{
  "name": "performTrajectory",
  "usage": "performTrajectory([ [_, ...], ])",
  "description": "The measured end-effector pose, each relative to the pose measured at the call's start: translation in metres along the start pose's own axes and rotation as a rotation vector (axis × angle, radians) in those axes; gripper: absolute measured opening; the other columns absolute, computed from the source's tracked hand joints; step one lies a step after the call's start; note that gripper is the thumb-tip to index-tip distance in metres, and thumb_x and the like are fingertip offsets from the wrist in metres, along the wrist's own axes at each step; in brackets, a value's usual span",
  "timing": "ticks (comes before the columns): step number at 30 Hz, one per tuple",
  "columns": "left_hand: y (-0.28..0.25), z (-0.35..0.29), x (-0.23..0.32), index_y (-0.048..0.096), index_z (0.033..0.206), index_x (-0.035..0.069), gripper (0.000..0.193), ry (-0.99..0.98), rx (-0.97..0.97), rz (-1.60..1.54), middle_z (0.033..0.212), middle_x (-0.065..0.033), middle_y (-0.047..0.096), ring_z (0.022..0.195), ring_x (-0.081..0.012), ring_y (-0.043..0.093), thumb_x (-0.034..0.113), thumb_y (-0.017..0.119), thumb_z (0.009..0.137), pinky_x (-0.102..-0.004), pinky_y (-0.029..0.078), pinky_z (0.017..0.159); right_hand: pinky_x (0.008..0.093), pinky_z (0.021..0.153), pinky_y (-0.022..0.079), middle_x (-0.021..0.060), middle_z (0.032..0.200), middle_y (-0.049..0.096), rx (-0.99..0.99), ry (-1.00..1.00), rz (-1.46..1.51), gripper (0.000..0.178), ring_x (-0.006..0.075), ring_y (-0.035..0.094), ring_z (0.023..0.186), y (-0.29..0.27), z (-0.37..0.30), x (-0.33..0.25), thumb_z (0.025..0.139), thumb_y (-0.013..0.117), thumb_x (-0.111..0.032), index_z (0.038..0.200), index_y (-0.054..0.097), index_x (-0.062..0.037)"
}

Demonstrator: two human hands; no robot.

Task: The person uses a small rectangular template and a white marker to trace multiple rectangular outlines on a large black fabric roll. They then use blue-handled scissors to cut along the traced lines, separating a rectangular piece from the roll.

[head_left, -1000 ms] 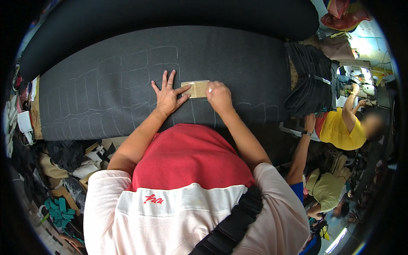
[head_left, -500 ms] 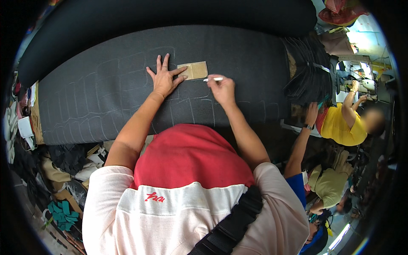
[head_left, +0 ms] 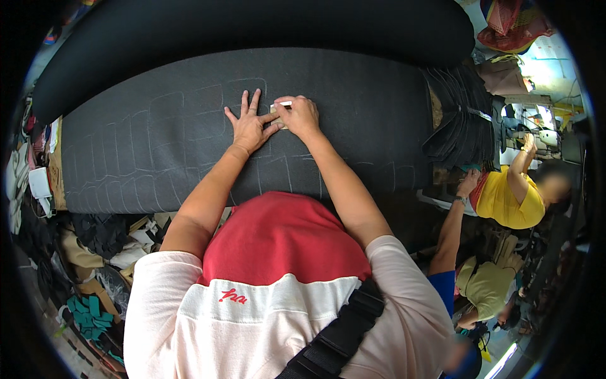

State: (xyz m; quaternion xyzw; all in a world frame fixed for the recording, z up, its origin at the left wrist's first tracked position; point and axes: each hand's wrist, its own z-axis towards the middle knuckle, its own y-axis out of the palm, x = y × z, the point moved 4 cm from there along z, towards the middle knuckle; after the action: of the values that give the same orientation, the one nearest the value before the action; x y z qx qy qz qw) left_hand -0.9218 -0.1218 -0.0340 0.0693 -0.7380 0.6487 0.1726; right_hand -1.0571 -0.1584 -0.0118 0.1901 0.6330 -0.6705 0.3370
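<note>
A wide sheet of black fabric [head_left: 366, 107] lies in front of me, with pale outlines drawn over its left and middle parts. My left hand [head_left: 250, 130] rests flat on it, fingers spread, its thumb and forefinger pressing on a small tan rectangular template [head_left: 279, 121]. Right beside it, my right hand [head_left: 301, 117] is closed around a slim white marking pen [head_left: 282, 103] at the template's far edge. Most of the template is hidden beneath my right hand.
A thick black roll [head_left: 252, 25] spans the far edge. Layered black pieces [head_left: 457, 117] hang at the right, near a co-worker in a yellow shirt [head_left: 511, 199] and another person's arm [head_left: 447, 237]. Fabric scraps [head_left: 95, 243] and green pieces [head_left: 89, 316] lie at lower left.
My right hand has moved left and away from me, from the template's near right corner to its far edge, carrying the pen. My left hand still presses on the template.
</note>
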Motion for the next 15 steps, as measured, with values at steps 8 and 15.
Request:
performTrajectory([
  [8,0.001,-0.001,0.0,0.062,0.111,0.043,0.037,-0.009,0.025,-0.024,0.15,-0.0085,0.018,0.14,-0.0329,0.006,0.053,0.062,0.076,-0.0728,-0.001,0.097,0.0344,0.059,0.052,0.0174,0.069,0.065,0.219,0.244,0.108,0.015,0.0327,0.065,0.065,-0.042,-0.012,0.05,0.078,0.061,-0.013,0.082,0.067,0.0001],
  [15,-0.005,-0.001,0.004,0.062,0.111,0.043,0.037,-0.001,0.003,-0.007,0.15,-0.0093,0.019,0.139,-0.0337,0.006,0.052,0.062,0.076,-0.0737,-0.001,0.096,0.0421,0.065,0.05,0.0215,0.073,0.063,-0.07,-0.004,-0.357,0.016,0.037,0.063,0.071,-0.035,-0.055,0.008,0.078,0.057,-0.014,0.077,0.066,-0.0008],
])
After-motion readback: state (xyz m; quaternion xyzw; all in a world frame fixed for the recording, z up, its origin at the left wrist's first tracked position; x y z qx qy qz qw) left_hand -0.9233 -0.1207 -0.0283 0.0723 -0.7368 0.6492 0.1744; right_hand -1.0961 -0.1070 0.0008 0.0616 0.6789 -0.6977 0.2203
